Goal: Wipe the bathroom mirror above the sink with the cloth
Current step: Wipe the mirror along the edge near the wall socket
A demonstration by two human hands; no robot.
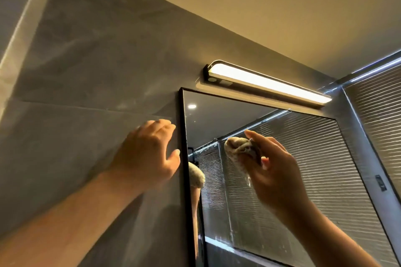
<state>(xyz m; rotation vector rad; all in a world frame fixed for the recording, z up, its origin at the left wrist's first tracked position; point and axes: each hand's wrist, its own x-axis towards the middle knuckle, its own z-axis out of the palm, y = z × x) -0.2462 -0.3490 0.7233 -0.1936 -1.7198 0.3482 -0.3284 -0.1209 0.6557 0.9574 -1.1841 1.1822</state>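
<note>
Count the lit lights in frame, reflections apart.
1: the bar lamp on the wall above the mirror. A round ceiling light shows only as a reflection near the mirror's top-left corner.

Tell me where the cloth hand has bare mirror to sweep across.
Free glass lies right of the right hand, out to the frame by the blinds, and above the cloth, up to the top edge under the light bar. It is crowded at the mirror's left edge, where the left hand rests.
</note>
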